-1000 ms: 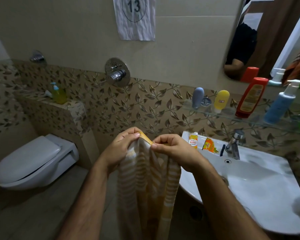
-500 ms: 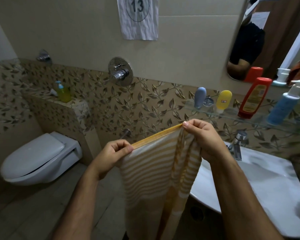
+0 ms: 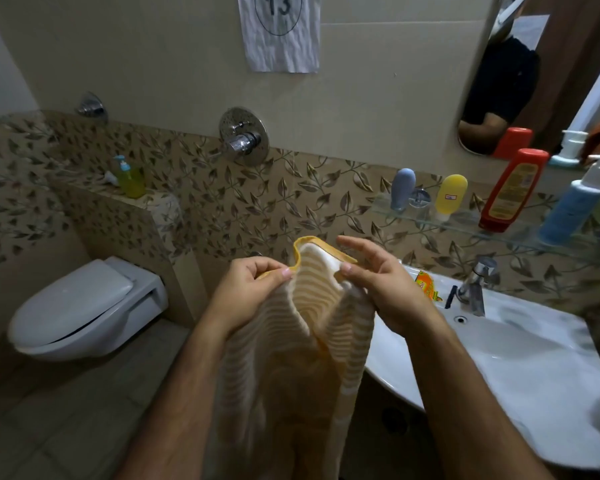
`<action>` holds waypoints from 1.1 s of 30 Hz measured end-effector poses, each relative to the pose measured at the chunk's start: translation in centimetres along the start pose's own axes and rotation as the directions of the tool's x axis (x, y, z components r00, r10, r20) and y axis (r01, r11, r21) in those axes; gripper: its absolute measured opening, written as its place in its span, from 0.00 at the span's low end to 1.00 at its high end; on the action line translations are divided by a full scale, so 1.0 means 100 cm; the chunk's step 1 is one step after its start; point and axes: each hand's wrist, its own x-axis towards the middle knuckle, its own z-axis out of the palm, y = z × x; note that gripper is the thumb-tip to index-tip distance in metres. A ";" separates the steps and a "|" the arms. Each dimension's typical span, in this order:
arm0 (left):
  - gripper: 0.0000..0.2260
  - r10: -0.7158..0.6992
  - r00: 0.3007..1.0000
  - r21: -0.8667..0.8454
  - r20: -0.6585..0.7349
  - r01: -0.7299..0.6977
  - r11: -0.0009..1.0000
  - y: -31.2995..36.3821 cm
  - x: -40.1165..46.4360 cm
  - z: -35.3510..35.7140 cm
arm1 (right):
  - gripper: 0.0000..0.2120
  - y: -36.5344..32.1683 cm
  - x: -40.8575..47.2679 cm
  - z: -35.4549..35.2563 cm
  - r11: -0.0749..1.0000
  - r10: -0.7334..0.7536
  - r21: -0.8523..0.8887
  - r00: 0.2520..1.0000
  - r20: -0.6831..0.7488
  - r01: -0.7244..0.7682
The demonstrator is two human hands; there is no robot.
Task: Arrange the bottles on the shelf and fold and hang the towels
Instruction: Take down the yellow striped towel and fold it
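A yellow-and-white striped towel (image 3: 302,341) hangs in front of me, its yellow-edged top hem bowed up in a loop between my hands. My left hand (image 3: 246,292) pinches the hem at its left end. My right hand (image 3: 378,289) pinches the hem at the right with thumb and curled fingers, the index finger stretched forward. On the glass shelf (image 3: 465,225) stand a grey-blue tube (image 3: 401,188), a yellow tube (image 3: 449,197), a red bottle (image 3: 513,190) and a blue pump bottle (image 3: 577,206).
A white washbasin (image 3: 520,372) with a chrome tap (image 3: 478,289) sits at the right, an orange sachet (image 3: 426,285) on its rim. A white toilet (image 3: 80,310) hangs at the left. A yellow-green pump bottle (image 3: 130,178) stands on the tiled ledge. A mirror (image 3: 534,74) is above the shelf.
My hands have come closer together again, so the stretched top hem now bows up into a loop. The right hand dropped lower.
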 end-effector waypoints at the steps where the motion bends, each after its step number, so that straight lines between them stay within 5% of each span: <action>1: 0.05 0.010 0.998 0.014 0.070 -0.011 1.000 0.002 0.000 0.001 | 0.21 0.001 0.000 0.004 1.000 -0.003 -0.006 0.998 0.061 0.003; 6: 0.04 0.050 0.964 0.015 0.260 -0.056 0.998 0.006 0.003 0.000 | 0.22 0.011 0.011 0.017 0.996 0.017 -0.088 0.958 0.286 0.008; 10: 0.04 0.044 0.958 0.034 0.283 -0.055 0.998 0.005 0.006 -0.008 | 0.01 0.011 0.016 0.017 0.965 0.043 -0.261 0.967 0.250 0.024; 13: 0.09 -0.033 0.937 0.018 0.348 0.029 0.999 0.000 0.004 -0.015 | 0.05 0.002 0.019 0.012 0.968 -0.026 -0.245 0.996 0.087 0.047; 17: 0.08 -0.037 0.977 0.039 0.212 0.030 0.999 -0.016 0.003 -0.035 | 0.10 -0.011 0.022 -0.003 0.982 -0.111 -0.162 0.990 -0.086 0.096; 21: 0.02 0.042 0.989 0.032 0.143 -0.047 0.998 -0.003 0.010 -0.033 | 0.11 -0.016 0.016 0.001 0.975 -0.068 -0.213 0.998 -0.007 0.065; 26: 0.03 0.105 0.950 0.118 0.294 -0.146 0.982 0.036 0.019 -0.007 | 0.25 -0.010 0.020 0.014 0.954 -0.021 -0.289 0.979 0.202 0.080; 30: 0.08 0.135 0.920 0.131 0.368 -0.195 0.972 0.041 0.026 -0.004 | 0.09 -0.009 0.021 0.016 0.918 -0.089 -0.367 0.980 0.178 0.150; 33: 0.10 0.069 0.936 0.142 0.346 -0.125 0.982 0.025 0.027 -0.014 | 0.03 -0.012 0.019 0.012 0.962 -0.132 -0.231 0.988 0.081 0.148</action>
